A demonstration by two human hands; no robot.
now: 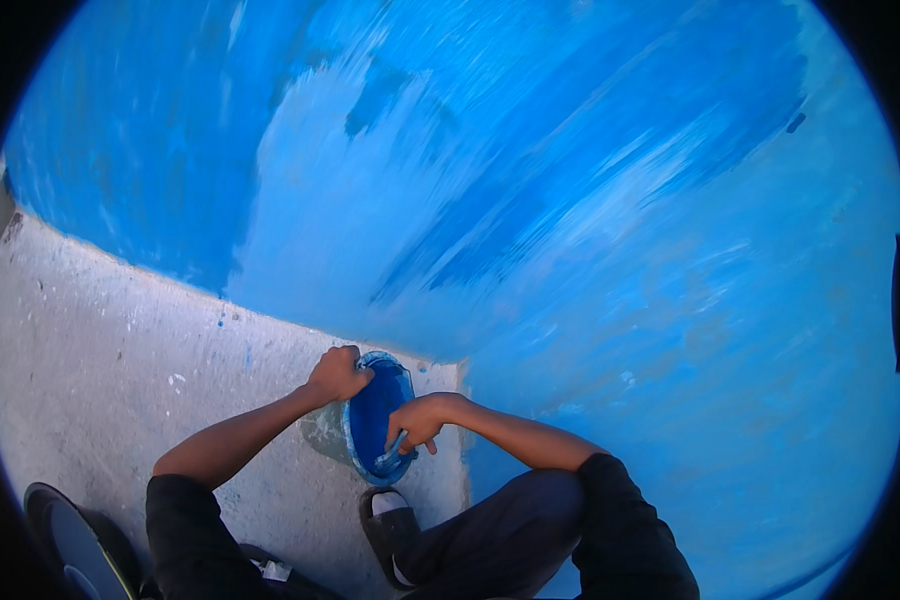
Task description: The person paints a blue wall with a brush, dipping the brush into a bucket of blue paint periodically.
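Observation:
A paint-smeared bucket (328, 433) stands tilted on the concrete floor, its mouth turned towards the right. Blue paint (371, 409) coats its inside. My left hand (340, 374) grips the upper left of the rim with curled fingers. At the lower right of the mouth is my right hand (418, 421), bent down at the wrist, its fingers reaching in and over the rim. A pale blue, paint-covered piece shows under those fingers; I cannot tell whether it is a brush or part of the rim.
A wall (330, 195) with streaky patches of light and darker blue rises ahead and to my right, forming a corner by the bucket. Paint specks dot the concrete floor (142, 360). My sandalled foot (390, 525) is just below the bucket. A dark round container (75, 540) stands at lower left.

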